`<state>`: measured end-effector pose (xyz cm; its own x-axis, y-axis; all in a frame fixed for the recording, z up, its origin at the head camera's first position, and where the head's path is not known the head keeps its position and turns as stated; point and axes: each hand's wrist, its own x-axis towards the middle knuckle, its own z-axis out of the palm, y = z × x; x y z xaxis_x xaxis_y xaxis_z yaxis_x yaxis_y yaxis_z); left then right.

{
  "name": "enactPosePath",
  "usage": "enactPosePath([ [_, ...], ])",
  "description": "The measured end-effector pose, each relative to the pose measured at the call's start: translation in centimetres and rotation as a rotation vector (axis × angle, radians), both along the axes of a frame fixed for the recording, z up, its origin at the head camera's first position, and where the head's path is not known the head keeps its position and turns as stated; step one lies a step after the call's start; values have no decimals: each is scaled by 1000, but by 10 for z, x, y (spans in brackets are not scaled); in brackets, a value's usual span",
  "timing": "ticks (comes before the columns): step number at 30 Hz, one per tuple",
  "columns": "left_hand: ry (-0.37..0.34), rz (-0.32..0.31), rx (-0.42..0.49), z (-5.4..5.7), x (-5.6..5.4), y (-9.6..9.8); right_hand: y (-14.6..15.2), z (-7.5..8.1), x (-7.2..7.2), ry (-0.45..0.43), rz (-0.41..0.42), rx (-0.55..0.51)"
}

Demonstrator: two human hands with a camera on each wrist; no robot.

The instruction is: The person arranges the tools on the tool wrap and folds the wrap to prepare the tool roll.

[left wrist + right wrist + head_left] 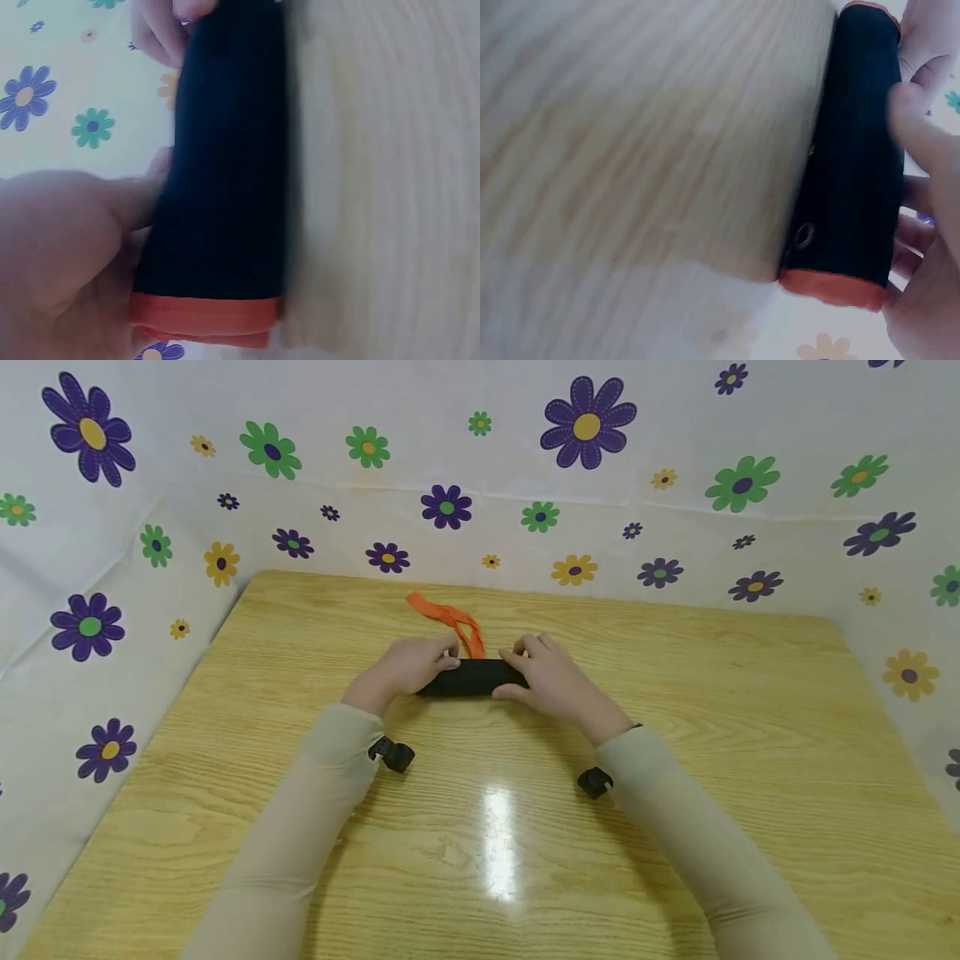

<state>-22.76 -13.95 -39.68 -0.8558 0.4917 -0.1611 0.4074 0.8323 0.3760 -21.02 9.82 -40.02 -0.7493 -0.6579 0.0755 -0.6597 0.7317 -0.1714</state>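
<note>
A black fabric roll (474, 678) with orange trim at its ends lies crosswise on the wooden table. From its far side an orange strap (442, 610) trails away over the tabletop. My left hand (408, 668) grips the roll's left end, thumb along the top, other fingers partly hidden behind it. At the right end my right hand (551, 681) holds it between the thumb on the near side and fingers on the far side. In the right wrist view, a small metal eyelet (804, 236) shows on the black fabric, close to the orange trim (832, 287).
The wooden table (750, 760) extends to both sides and toward me. A white cloth (510, 468) printed with flowers hangs behind the table and along its sides. Dark wrist camera mounts (393, 754) sit on both cuffs.
</note>
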Motion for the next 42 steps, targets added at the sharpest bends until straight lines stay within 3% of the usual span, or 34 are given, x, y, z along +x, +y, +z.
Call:
enactPosePath([
  [4, 209, 82, -6, -6, 1, 3, 0, -2, -6, -11, 6, -21],
  [7, 371, 123, -26, -11, 2, 7, -2, -4, -13, -85, -27, -72],
  [10, 406, 137, -56, -12, 4, 10, -4, -6, -21, -179, -72, -115],
  [15, 339, 96, -116, -11, 9, 10, -4, -6, -29, -279, -129, -153],
  [24, 228, 11, -85, -8, 5, 4, -6, -4, -34, -328, -168, -128],
  [29, 182, -16, -66, -8, -2, 3, -5, -4, -28, -232, -162, -101],
  [31, 155, -19, -55, -8, -6, 2, -5, -3, -26, -151, -138, -78],
  [35, 91, -9, -39, -5, -13, 2, -4, -2, -23, -78, -53, -39],
  [38, 23, 1, -38, -1, -17, 2, -3, 1, -21, -136, -31, -43],
  [42, -67, 3, -42, 1, -18, 1, -3, 4, -21, -293, -64, -87],
])
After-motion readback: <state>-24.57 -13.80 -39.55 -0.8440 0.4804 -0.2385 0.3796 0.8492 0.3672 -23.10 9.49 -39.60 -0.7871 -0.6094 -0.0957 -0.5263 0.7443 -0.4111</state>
